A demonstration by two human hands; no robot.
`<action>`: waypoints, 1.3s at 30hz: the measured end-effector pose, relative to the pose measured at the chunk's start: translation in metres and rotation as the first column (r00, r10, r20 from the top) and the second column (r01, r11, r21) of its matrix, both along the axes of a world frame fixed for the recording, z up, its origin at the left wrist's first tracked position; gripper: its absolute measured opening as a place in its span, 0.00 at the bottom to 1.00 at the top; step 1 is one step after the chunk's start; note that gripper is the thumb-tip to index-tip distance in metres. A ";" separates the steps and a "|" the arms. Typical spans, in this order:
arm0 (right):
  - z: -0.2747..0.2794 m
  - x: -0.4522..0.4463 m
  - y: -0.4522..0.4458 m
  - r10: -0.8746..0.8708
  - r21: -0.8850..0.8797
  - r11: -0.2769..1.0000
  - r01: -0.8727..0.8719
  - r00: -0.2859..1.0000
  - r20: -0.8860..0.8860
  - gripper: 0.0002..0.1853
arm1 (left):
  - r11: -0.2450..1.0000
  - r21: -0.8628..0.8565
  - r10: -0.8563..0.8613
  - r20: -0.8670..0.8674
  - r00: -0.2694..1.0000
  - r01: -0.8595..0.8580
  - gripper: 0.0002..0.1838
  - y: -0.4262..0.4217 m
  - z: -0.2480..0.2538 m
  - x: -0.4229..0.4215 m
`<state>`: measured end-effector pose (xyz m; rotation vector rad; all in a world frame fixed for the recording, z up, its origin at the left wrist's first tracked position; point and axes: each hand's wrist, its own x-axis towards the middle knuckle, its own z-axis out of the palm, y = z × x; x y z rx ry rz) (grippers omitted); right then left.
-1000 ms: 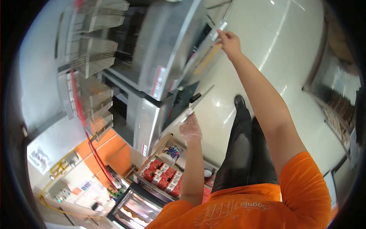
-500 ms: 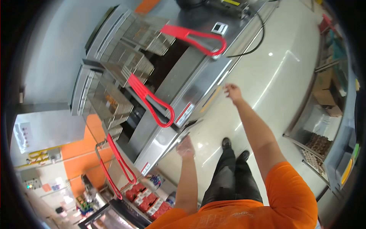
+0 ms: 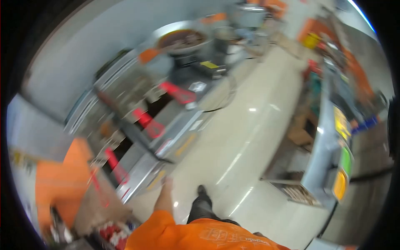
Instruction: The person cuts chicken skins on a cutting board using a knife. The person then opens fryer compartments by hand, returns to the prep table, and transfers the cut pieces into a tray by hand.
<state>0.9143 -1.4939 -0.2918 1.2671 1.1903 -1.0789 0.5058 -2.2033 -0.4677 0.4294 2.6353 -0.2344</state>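
Observation:
My left hand (image 3: 166, 181) is low in the view, left of my shoe, beside the front edge of the metal fryer counter (image 3: 143, 177). Motion blur smears its fingers, so whether it holds anything cannot be made out. My right hand is out of view. Wire fryer baskets with red handles (image 3: 151, 124) rest over the fryers to the upper left of my left hand. A large metal pan (image 3: 181, 37) of dark liquid stands farther along the counter.
Pale tiled floor (image 3: 233, 146) runs between the fryers and a metal work table (image 3: 318, 166). Yellow and green containers (image 3: 341, 183) sit at that table's edge. A cardboard box (image 3: 301, 131) is on a shelf below. Red packages (image 3: 112, 233) are at the lower left.
The view has swung toward the far end of the aisle, bringing the pan and the work table into sight. My right hand has left the view. The fryer doors seen open earlier appear closed.

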 end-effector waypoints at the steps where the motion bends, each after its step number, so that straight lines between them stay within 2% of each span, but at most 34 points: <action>1: 0.024 0.014 -0.005 -0.042 0.058 0.997 0.043 0.999 -0.031 0.17 | 0.997 0.065 0.037 0.182 0.983 -0.050 0.17 0.020 0.013 0.001; 2: 0.040 0.027 -0.009 -0.102 0.093 0.990 0.110 0.992 -0.079 0.17 | 0.975 0.086 0.159 0.363 0.918 -0.203 0.17 0.041 0.025 0.000; 3: 0.051 0.039 -0.008 -0.163 0.120 0.976 0.181 0.976 -0.144 0.17 | 0.917 0.036 0.324 0.509 0.797 -0.396 0.17 0.070 0.032 -0.005; 4: 0.060 0.054 -0.005 -0.218 0.139 0.958 0.250 0.953 -0.210 0.17 | 0.868 -0.027 0.417 0.582 0.699 -0.496 0.17 0.100 0.038 -0.005; 5: 0.067 0.067 -0.004 -0.270 0.152 0.936 0.318 0.923 -0.274 0.17 | 0.917 -0.081 0.356 0.608 0.710 -0.390 0.18 0.135 0.050 -0.018; 6: 0.071 0.083 0.002 -0.312 0.159 0.912 0.379 0.891 -0.330 0.18 | 0.953 -0.124 0.290 0.636 0.715 -0.276 0.20 0.179 0.084 -0.034; 8: 0.075 0.128 0.017 -0.382 0.161 0.865 0.475 0.833 -0.401 0.18 | 0.967 -0.103 0.246 0.617 0.747 -0.234 0.22 0.265 0.097 -0.034; 11: 0.071 0.221 0.036 -0.482 0.157 0.794 0.587 0.765 -0.426 0.18 | 0.978 -0.086 0.204 0.592 0.780 -0.190 0.24 0.372 0.093 0.017; 13: 0.061 0.289 0.040 -0.566 0.144 0.737 0.660 0.720 -0.402 0.19 | 0.997 0.028 -0.070 0.565 0.822 0.066 0.23 0.466 0.097 0.058; 15: 0.054 0.356 0.031 -0.658 0.133 0.672 0.728 0.670 -0.345 0.19 | 0.892 0.176 -0.446 0.498 0.743 0.417 0.21 0.564 0.105 0.113; 17: 0.054 0.419 0.021 -0.746 0.135 0.596 0.792 0.608 -0.271 0.20 | 0.613 0.292 -0.778 0.384 0.497 0.735 0.19 0.665 0.119 0.177; 18: 0.055 0.445 0.022 -0.780 0.142 0.560 0.816 0.577 -0.243 0.20 | 0.445 0.323 -0.884 0.311 0.350 0.835 0.19 0.712 0.131 0.210; 19: 0.056 0.464 0.029 -0.807 0.147 0.524 0.839 0.544 -0.230 0.20 | 0.343 0.367 -0.929 0.268 0.254 0.865 0.18 0.754 0.148 0.246; 20: 0.057 0.478 0.041 -0.826 0.152 0.486 0.861 0.509 -0.241 0.20 | 0.289 0.429 -0.949 0.243 0.199 0.856 0.18 0.792 0.166 0.281; 21: 0.057 0.491 0.054 -0.837 0.148 0.446 0.883 0.470 -0.281 0.21 | 0.315 0.522 -0.944 0.259 0.204 0.793 0.18 0.827 0.183 0.312; 23: 0.061 0.499 0.098 -0.822 0.096 0.380 0.920 0.384 -0.421 0.21 | 0.562 0.717 -0.826 0.466 0.316 0.413 0.18 0.868 0.211 0.365; 24: 0.066 0.500 0.124 -0.803 0.050 0.349 0.936 0.326 -0.498 0.21 | 0.647 0.741 -0.750 0.574 0.330 0.181 0.19 0.882 0.217 0.387; 27: 0.036 0.517 0.198 -0.747 0.110 0.414 0.903 0.407 -0.526 0.21 | 0.640 0.596 -0.769 0.512 0.383 0.486 0.20 0.911 0.226 0.408; 28: 0.026 0.525 0.219 -0.739 0.128 0.417 0.900 0.418 -0.529 0.20 | 0.668 0.281 -0.638 0.693 0.336 0.689 0.19 0.934 0.223 0.412; 29: 0.014 0.535 0.242 -0.733 0.146 0.406 0.902 0.418 -0.537 0.20 | 0.548 0.174 -0.630 0.730 0.267 0.818 0.19 0.957 0.206 0.410; 30: -0.004 0.549 0.256 -0.739 0.167 0.417 0.894 0.440 -0.510 0.24 | 0.437 0.109 -0.630 0.746 0.217 0.893 0.20 0.973 0.184 0.404; 31: 0.000 0.558 0.274 -0.673 0.217 0.483 0.848 0.518 -0.527 0.23 | 0.350 0.059 -0.619 0.763 0.184 0.935 0.20 0.990 0.166 0.398; 32: 0.028 0.568 0.290 -0.602 0.281 0.542 0.792 0.600 -0.527 0.22 | 0.313 0.017 -0.595 0.783 0.181 0.950 0.20 1.009 0.154 0.398; 35: 0.094 0.619 0.335 -0.708 0.354 0.500 0.790 0.608 -0.359 0.21 | 0.224 -0.056 -0.573 0.800 0.178 0.973 0.20 1.101 0.130 0.427; 36: 0.095 0.646 0.348 -0.733 0.353 0.498 0.792 0.602 -0.316 0.21 | 0.185 -0.055 -0.601 0.784 0.157 0.981 0.20 1.141 0.119 0.443; 38: 0.068 0.702 0.364 -0.835 0.328 0.216 0.920 0.348 -0.426 0.20 | 0.095 0.024 -0.714 0.698 0.052 0.995 0.21 1.241 0.106 0.502; 39: 0.051 0.732 0.372 -0.850 0.303 0.068 0.951 0.214 -0.482 0.20 | 0.008 0.096 -0.790 0.611 -0.052 0.995 0.21 1.306 0.096 0.544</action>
